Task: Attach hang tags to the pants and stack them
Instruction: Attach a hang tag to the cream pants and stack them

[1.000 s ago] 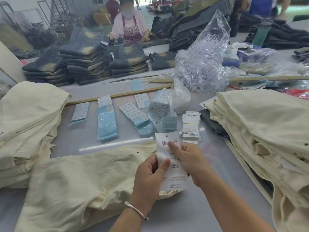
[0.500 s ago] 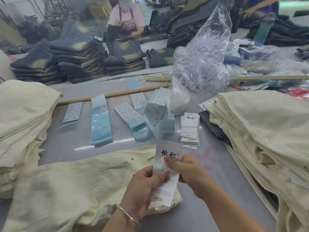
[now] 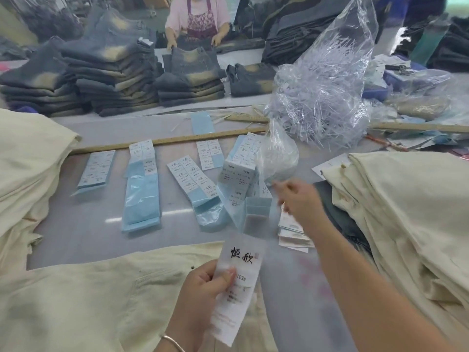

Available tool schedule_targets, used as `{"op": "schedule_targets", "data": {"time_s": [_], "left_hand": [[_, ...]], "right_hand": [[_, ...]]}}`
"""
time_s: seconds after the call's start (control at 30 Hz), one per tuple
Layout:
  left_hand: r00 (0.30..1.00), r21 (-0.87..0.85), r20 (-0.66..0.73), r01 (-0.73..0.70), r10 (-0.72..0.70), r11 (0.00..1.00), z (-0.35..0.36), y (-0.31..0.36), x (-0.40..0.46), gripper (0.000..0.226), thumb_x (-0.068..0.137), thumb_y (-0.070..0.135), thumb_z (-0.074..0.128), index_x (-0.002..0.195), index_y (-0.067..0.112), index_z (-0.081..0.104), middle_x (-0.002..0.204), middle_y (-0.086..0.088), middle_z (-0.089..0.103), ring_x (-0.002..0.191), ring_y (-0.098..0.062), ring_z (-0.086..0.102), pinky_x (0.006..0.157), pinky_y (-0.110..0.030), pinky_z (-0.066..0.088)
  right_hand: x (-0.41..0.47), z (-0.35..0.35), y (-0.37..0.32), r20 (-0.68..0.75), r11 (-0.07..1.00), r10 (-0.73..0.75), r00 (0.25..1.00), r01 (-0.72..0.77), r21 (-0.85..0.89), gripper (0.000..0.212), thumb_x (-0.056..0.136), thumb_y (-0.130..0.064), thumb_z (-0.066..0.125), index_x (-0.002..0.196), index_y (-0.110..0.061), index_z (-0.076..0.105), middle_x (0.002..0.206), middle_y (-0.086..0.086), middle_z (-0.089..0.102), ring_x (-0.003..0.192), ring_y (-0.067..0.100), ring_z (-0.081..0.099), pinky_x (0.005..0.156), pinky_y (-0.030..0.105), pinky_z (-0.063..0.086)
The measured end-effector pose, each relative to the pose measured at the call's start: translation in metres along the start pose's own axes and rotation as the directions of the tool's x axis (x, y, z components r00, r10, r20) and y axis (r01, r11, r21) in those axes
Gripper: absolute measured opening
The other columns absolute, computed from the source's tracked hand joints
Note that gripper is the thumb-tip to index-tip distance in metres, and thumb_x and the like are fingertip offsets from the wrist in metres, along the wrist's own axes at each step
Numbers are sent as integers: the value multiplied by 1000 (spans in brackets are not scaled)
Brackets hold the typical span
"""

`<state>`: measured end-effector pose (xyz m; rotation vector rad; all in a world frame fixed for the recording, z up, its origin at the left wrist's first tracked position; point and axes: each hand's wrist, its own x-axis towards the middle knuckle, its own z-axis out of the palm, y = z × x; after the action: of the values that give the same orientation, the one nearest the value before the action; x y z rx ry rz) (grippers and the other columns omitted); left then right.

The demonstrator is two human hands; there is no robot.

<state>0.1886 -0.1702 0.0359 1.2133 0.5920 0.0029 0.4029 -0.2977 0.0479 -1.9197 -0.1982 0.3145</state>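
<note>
A cream pair of pants [image 3: 83,301] lies flat on the table in front of me. My left hand [image 3: 200,293] holds a white hang tag [image 3: 238,283] with black characters upright over the pants, thumb pressed on its face. My right hand [image 3: 299,201] reaches forward, blurred, above a small pile of white hang tags [image 3: 291,232], close to a small clear bag [image 3: 278,156]; its fingers look loosely extended and hold nothing I can see.
Cream pants stacks stand at the left [image 3: 28,174] and right [image 3: 411,219]. Blue-backed sticker sheets [image 3: 142,189] lie in a row mid-table behind a wooden stick [image 3: 167,141]. A large clear bag of plastic tag pins [image 3: 322,85] sits behind. Dark jeans stacks [image 3: 106,77] and a person [image 3: 198,19] are beyond.
My right hand has let go of the hang tag and moved forward and right toward the tag pile and small bag. The left hand keeps the tag alone.
</note>
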Motion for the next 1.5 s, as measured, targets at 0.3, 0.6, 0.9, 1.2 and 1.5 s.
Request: {"op": "schedule_targets", "data": {"time_s": [0.3,0.6,0.9,1.2,1.5], "left_hand": [[975,144,-224,25,8,989,-12,-4,24,15,86,18,69,75,21,79,75,-11,75,62,-19,71,53,-25,54],[972,114,-233,48,-20,992,-16,-1,34,15,86,16,70,76,20,80,76,-13,75,62,-21,71,53,-27,53],[975,101,-216,65,-42,993,-5,2,36,15,86,19,69,76,23,80,77,-10,76,66,-19,71,54,-25,54],[980,145,-190,93,-65,985,-1,-2,37,14,87,24,68,79,21,79,79,-9,76,69,-21,71,61,-29,56],[984,151,-173,71,-44,986,5,7,42,21,90,25,66,80,9,74,83,-13,75,68,-22,67,67,-35,53]], "right_hand": [[139,12,-4,-57,774,-146,988,78,-629,40,94,-17,57,132,-28,52,127,7,49,93,23,58,75,32,44],[152,31,-28,199,215,-327,924,277,-936,9,90,-19,51,84,-14,56,80,1,55,75,21,51,58,29,37],[166,18,-10,22,168,-34,999,27,-985,22,90,-27,66,76,-15,55,65,-2,47,53,14,41,44,23,26],[155,7,-13,66,297,-249,966,142,-944,27,100,-30,47,103,-19,72,106,2,62,89,23,61,62,27,42],[145,10,-28,64,380,-238,969,153,-912,21,89,-5,51,98,-9,70,112,6,57,86,27,59,65,32,46]]}}
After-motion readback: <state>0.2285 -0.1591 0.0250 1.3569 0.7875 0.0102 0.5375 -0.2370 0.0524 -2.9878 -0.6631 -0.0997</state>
